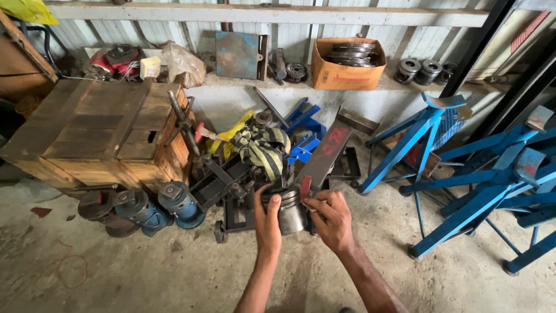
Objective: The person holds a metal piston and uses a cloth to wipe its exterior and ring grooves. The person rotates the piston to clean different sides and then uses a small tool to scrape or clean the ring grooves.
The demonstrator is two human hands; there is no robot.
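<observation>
I stand over a stained concrete floor (116, 278) beside a corrugated metal wall (359, 32), with a wooden crate (98, 130) to my left and blue steel stands (463, 174) to my right. On the wall ledge (231, 84), a cardboard box (347, 72) holds stacked dark metal rings (352, 53). My left hand (267, 223) is closed round a grey metal cylinder (289, 214), held above the floor before a heap of black parts (231, 179), while my right hand (331, 217) pinches a small red tool (305, 188) against its rim.
</observation>
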